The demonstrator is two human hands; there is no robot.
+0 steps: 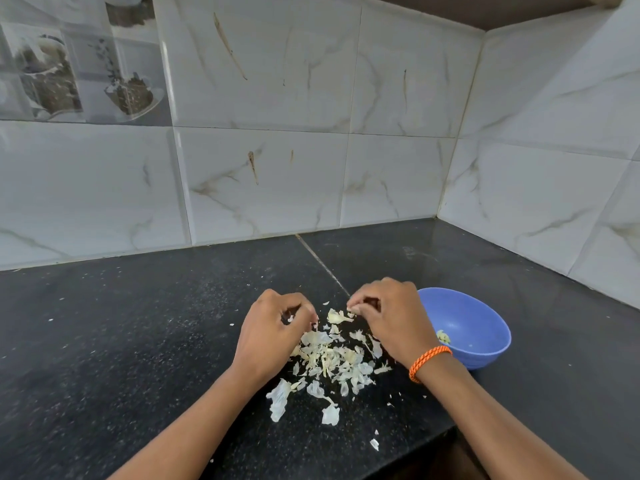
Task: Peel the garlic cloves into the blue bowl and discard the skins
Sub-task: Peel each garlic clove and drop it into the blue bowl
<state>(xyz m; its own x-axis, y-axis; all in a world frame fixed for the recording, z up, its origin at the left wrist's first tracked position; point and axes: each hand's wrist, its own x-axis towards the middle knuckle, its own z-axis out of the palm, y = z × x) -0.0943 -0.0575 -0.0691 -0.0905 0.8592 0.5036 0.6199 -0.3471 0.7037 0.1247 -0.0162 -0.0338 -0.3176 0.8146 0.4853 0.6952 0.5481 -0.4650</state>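
**Both hands at the skin pile, bowl to the right**

While both hands hover over a heap of papery garlic skins (332, 358) on the black speckled tabletop (138, 341), the blue bowl (474, 327) sits just beside the right wrist — its near-left side hidden behind that hand. The left hand (273, 336) has its fingers (304, 311) curled inward at the pile's left edge; a small pale scrap shows inside the curl, though whether it is pinched I cannot tell. The right hand (391, 313) has its fingers (360, 308) curled too, the tips closed on a small whitish piece at the far edge of the pile — skin or clove, too small to say. An orange braided band (427, 362) circles the right wrist. Inside the bowl, low on its left wall, lies a pale yellowish garlic clove (443, 337). Loose flakes are scattered toward the tabletop's near edge, the largest lying nearest the left forearm. Marbled white wall tiles (277, 98) rise behind and to the right.
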